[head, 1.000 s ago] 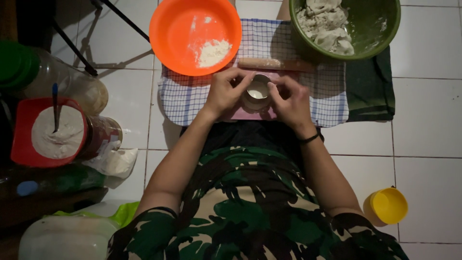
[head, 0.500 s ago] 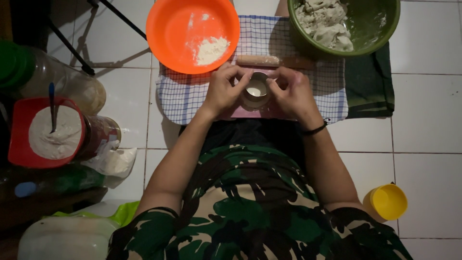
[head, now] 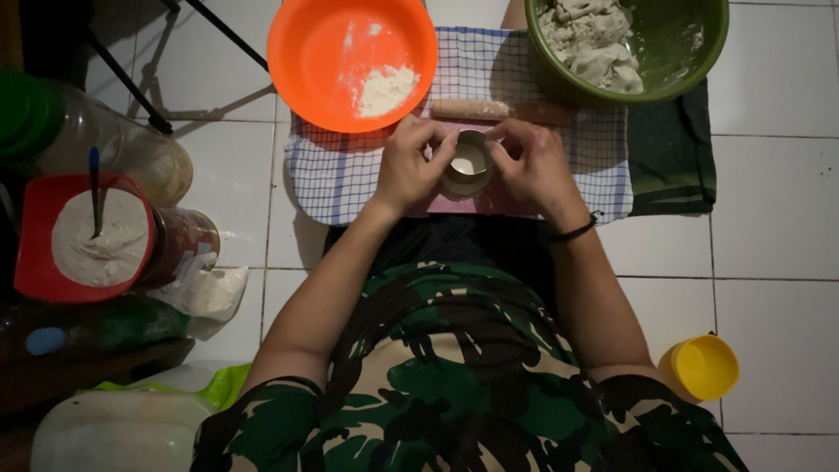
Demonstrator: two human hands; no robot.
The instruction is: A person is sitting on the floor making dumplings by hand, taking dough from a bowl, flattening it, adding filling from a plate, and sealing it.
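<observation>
Round metal cutter [head: 468, 163], ring-shaped with pale dough showing inside it, stood on a pink board [head: 507, 203] at the near edge of a blue-and-white checked cloth [head: 341, 170] spread on the white tiled floor [head: 778, 210]. Left hand [head: 411, 166] gripped the cutter's left side with curled fingers; right hand [head: 533, 166] gripped its right side likewise, a dark band on that wrist. Both hands clenched on the cutter, thumbs at its rim.

Surroundings, listed from the cutter outward:
- Wooden rolling pin [head: 472, 109], lying crosswise on the cloth just beyond the hands, partly hidden by the fingertips.
- Orange plastic bowl [head: 306, 61], beyond and to the left, resting on the cloth's far corner, holding a small heap of white flour [head: 384, 89].
- Green bowl [head: 690, 52], beyond and to the right, holding lumps of grey-white dough [head: 594, 48]; its near rim overlapped the cloth.
- Dark green cloth [head: 669, 157], folded, under the checked cloth's right edge.
- Small yellow cup [head: 699, 367], on the floor by the right elbow, well apart from the cutter.
- Red container [head: 31, 262] of white paste with a spoon handle standing in it, far left; a clear jar [head: 179, 240] lay beside it, and a crumpled white bag [head: 205, 293] just below.
- Large clear jar with green lid [head: 105, 140], far left, in shadow.

Camouflage-patterned garment filled the near foreground.
</observation>
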